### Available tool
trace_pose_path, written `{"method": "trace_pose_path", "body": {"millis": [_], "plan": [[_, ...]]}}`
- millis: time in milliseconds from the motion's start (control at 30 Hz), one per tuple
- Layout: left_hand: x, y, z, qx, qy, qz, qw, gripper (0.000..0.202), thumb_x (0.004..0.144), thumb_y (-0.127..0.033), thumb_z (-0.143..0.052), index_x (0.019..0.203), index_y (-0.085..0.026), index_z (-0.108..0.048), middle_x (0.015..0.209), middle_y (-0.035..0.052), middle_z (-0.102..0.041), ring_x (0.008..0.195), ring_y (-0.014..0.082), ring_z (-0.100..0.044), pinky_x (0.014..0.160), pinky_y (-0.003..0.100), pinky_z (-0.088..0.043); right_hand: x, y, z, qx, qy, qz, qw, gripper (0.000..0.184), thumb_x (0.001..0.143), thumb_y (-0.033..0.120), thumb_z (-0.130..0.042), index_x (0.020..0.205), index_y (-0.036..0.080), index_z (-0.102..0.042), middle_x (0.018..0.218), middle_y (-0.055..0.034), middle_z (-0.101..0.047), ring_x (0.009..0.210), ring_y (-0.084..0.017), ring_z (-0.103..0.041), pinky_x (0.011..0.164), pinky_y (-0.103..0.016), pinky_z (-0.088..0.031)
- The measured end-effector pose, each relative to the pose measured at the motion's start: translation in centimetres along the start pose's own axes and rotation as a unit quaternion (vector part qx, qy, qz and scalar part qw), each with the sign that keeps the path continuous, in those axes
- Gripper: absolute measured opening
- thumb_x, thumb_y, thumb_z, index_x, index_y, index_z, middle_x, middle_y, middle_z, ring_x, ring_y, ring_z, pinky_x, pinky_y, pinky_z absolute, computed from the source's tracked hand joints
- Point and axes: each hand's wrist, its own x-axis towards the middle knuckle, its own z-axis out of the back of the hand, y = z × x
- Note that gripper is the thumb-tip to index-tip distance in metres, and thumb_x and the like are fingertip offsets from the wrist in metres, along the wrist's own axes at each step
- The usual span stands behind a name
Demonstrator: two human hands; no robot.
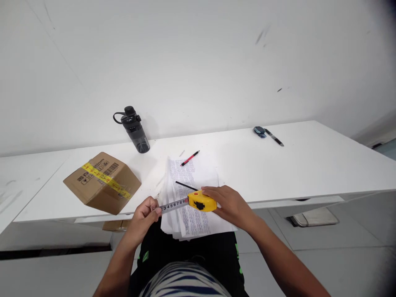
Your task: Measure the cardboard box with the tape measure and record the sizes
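Observation:
A yellow tape measure (202,201) is in my right hand (232,204), its fingers closed round the right end of the case. My left hand (144,218) pinches the free end of the silver blade (173,205) between thumb and finger. A short stretch of blade shows, with black numbers up to about 10. The tape's black strap (186,185) sticks out to the upper left. Beneath both hands lies a stack of printed paper sheets (198,225), overhanging the table's front edge. A red and black pen (189,158) rests at the top of the sheets.
On the left of the white table (297,173) sits a cardboard box (102,181) with yellow tape. A dark water bottle (135,131) stands behind it. Toward the back right lie a small dark blue object (259,131) and a black pen (274,137). The wall rises behind.

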Motion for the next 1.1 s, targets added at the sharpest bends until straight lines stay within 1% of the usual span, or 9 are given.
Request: {"method": "trace_pose_path", "body": {"millis": [100,200,267,400,567,700,833,967,1100], "plan": [[-0.3,0.0,0.2,0.046,-0.035,0.021,0.998,0.043,0.076,-0.053,-0.068,0.068,-0.022,-0.039,0.062,-0.0057,-0.038,0.059,0.0114,-0.032,0.057,0.025,-0.026,1.6,1.2,-0.6,0.004,0.042,0.017,0.999,0.038,0.091,0.015,-0.053,0.129,0.021,-0.053,0.125,-0.0123,-0.070,0.099,-0.025,-0.071,0.073,-0.039,-0.055],[-0.3,0.1,-0.1,0.064,-0.036,0.032,0.997,0.043,0.072,-0.052,-0.072,0.067,-0.021,-0.043,0.062,-0.0058,-0.038,0.059,0.0109,-0.032,0.057,0.024,-0.026,3.1,2.8,-1.6,0.013,0.090,0.050,0.995,0.034,0.090,0.019,-0.057,0.124,0.021,-0.057,0.125,-0.0120,-0.069,0.100,-0.024,-0.070,0.076,-0.039,-0.053],[-0.1,0.3,-0.4,0.045,-0.023,0.031,0.998,0.043,0.071,-0.054,-0.071,0.068,-0.021,-0.044,0.061,-0.0056,-0.041,0.059,0.0111,-0.034,0.057,0.024,-0.027,4.0,3.7,-2.3,0.020,0.103,0.067,0.992,0.033,0.090,0.023,-0.060,0.123,0.020,-0.058,0.124,-0.0124,-0.070,0.099,-0.024,-0.070,0.077,-0.038,-0.052],[0.0,0.8,-0.4,-0.020,-0.007,0.033,0.999,0.043,0.075,-0.057,-0.068,0.071,-0.021,-0.045,0.059,-0.0054,-0.044,0.059,0.0118,-0.037,0.059,0.024,-0.030,5.1,4.7,-2.7,0.021,0.094,0.069,0.993,0.032,0.090,0.024,-0.061,0.121,0.018,-0.058,0.123,-0.0129,-0.070,0.099,-0.024,-0.070,0.075,-0.038,-0.051],[-0.2,0.8,0.2,-0.041,0.018,0.032,0.999,0.038,0.078,-0.054,-0.067,0.077,-0.020,-0.050,0.061,-0.0046,-0.048,0.063,0.0123,-0.040,0.064,0.025,-0.032,5.6,5.1,-2.3,0.018,0.108,0.077,0.991,0.031,0.092,0.024,-0.059,0.122,0.018,-0.056,0.124,-0.0130,-0.069,0.101,-0.025,-0.069,0.076,-0.039,-0.051],[-0.3,0.7,0.5,-0.043,0.021,0.046,0.998,0.039,0.077,-0.054,-0.069,0.076,-0.020,-0.050,0.061,-0.0047,-0.049,0.063,0.0123,-0.040,0.065,0.025,-0.032,5.8,5.3,-2.2,0.015,0.116,0.080,0.990,0.033,0.093,0.024,-0.058,0.125,0.019,-0.056,0.124,-0.0131,-0.069,0.100,-0.024,-0.069,0.077,-0.038,-0.051],[0.0,0.9,0.6,-0.050,0.019,0.054,0.997,0.041,0.074,-0.055,-0.071,0.074,-0.020,-0.049,0.061,-0.0048,-0.049,0.063,0.0122,-0.040,0.064,0.024,-0.032,6.0,5.2,-2.6,0.013,0.113,0.084,0.990,0.032,0.093,0.027,-0.059,0.123,0.017,-0.057,0.119,-0.0130,-0.071,0.095,-0.024,-0.069,0.075,-0.038,-0.050],[0.5,1.0,0.7,-0.040,0.023,0.049,0.998,0.041,0.073,-0.055,-0.070,0.072,-0.020,-0.049,0.060,-0.0046,-0.048,0.062,0.0123,-0.041,0.063,0.024,-0.032,6.1,4.9,-3.0,0.003,0.122,0.063,0.991,0.030,0.093,0.034,-0.059,0.119,0.018,-0.059,0.110,-0.0125,-0.072,0.090,-0.024,-0.069,0.072,-0.036,-0.049],[1.1,1.0,0.7,-0.028,0.038,0.046,0.998,0.042,0.074,-0.056,-0.070,0.071,-0.020,-0.048,0.060,-0.0051,-0.046,0.061,0.0118,-0.040,0.062,0.024,-0.030,5.9,4.5,-3.4,-0.018,0.111,0.056,0.992,0.038,0.094,0.036,-0.057,0.127,0.016,-0.054,0.108,-0.0134,-0.071,0.090,-0.025,-0.068,0.071,-0.037,-0.050]]}}
